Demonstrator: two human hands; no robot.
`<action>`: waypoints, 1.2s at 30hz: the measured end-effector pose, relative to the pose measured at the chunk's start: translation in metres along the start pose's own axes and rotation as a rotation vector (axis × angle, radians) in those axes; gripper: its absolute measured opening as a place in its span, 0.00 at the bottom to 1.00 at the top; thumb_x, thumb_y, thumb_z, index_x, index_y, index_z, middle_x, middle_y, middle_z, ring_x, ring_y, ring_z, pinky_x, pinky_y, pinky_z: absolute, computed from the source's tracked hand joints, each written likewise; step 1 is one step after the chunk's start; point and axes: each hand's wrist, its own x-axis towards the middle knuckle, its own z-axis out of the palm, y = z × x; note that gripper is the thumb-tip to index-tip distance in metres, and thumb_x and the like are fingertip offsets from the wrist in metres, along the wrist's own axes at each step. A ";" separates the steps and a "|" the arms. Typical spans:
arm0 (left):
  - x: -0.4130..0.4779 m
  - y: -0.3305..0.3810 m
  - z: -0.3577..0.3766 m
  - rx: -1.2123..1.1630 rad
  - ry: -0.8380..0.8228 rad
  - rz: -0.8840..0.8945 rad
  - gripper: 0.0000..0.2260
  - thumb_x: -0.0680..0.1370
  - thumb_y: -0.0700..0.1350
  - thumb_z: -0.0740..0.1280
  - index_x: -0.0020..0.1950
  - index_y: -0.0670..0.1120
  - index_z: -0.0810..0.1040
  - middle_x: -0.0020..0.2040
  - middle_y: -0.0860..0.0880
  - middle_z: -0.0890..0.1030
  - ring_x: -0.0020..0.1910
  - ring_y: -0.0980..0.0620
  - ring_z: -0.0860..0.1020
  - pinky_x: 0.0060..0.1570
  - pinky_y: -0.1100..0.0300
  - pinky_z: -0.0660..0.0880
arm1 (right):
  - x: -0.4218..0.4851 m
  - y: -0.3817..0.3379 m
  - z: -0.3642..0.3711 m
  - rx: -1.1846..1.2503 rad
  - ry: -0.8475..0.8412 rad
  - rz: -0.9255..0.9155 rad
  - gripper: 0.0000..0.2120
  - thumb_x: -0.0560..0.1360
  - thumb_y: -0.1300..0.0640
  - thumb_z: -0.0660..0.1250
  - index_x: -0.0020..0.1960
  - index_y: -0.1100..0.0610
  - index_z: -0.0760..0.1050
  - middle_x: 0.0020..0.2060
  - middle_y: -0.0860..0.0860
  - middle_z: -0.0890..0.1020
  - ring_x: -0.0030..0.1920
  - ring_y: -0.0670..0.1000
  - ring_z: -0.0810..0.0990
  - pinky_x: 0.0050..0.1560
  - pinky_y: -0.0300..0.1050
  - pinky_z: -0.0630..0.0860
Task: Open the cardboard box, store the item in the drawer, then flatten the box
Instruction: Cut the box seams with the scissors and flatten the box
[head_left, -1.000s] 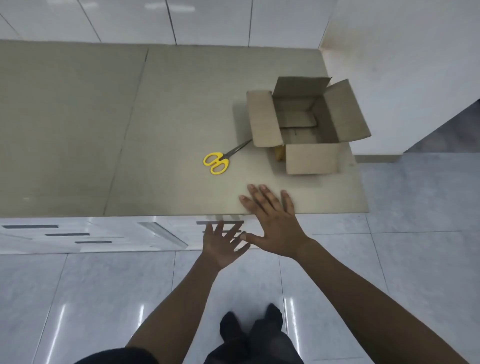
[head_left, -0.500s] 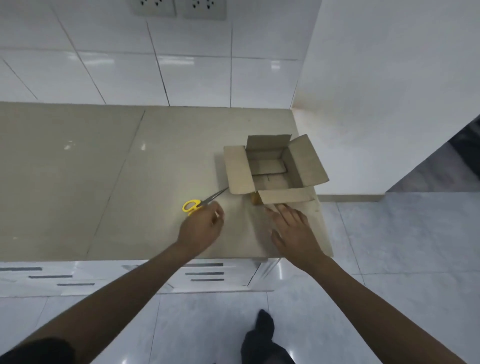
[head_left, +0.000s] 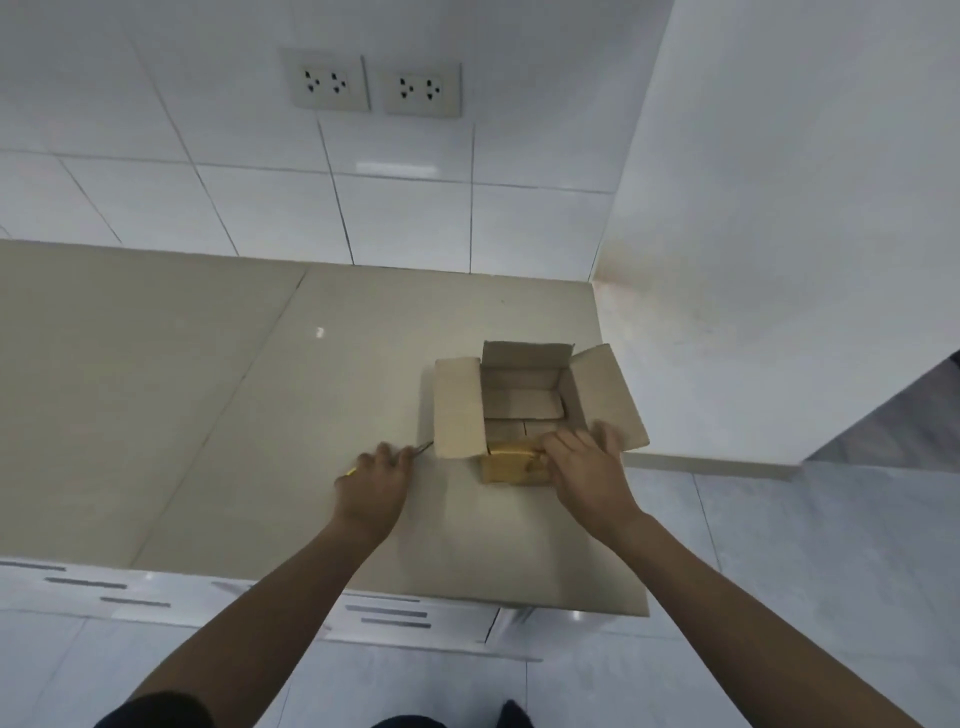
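Note:
An open cardboard box (head_left: 535, 400) stands on the beige counter (head_left: 208, 415) near its right end, its flaps spread outward. The inside shows only cardboard panels. My right hand (head_left: 587, 467) lies over the box's near side, fingers curled on the near flap and front wall. My left hand (head_left: 374, 483) rests on the counter to the left of the box, covering the yellow-handled scissors (head_left: 422, 448); only a blade tip and a sliver of yellow handle show. Whether the fingers grip the scissors is hidden.
White drawers (head_left: 389, 616) with dark slot handles run under the counter's front edge. A tiled wall with two sockets (head_left: 374, 85) stands behind. A white wall (head_left: 779, 260) bounds the counter's right end. Glossy floor tiles lie below.
Both hands moved up from the drawer front onto the counter. The left hand came down over the scissors, and the right hand reached the box's near flap and pressed it down.

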 end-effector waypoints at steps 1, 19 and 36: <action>-0.001 0.000 -0.003 0.011 0.056 0.012 0.21 0.79 0.35 0.54 0.71 0.46 0.67 0.60 0.39 0.75 0.53 0.40 0.77 0.42 0.45 0.81 | -0.001 0.000 -0.004 0.013 0.042 -0.014 0.10 0.78 0.60 0.60 0.56 0.50 0.75 0.51 0.47 0.80 0.54 0.52 0.77 0.67 0.57 0.58; 0.011 -0.019 -0.028 0.017 -0.012 -0.026 0.06 0.72 0.44 0.65 0.39 0.43 0.79 0.36 0.43 0.81 0.38 0.41 0.78 0.38 0.51 0.75 | 0.027 0.006 -0.071 0.238 0.008 0.085 0.33 0.65 0.25 0.60 0.65 0.40 0.67 0.66 0.40 0.71 0.75 0.47 0.57 0.69 0.61 0.29; 0.033 -0.016 -0.116 -0.258 0.374 0.476 0.13 0.75 0.51 0.55 0.39 0.45 0.73 0.33 0.49 0.77 0.38 0.48 0.72 0.31 0.59 0.63 | 0.021 -0.003 -0.061 0.446 0.034 0.084 0.40 0.64 0.53 0.77 0.72 0.47 0.62 0.69 0.43 0.68 0.75 0.49 0.52 0.71 0.56 0.62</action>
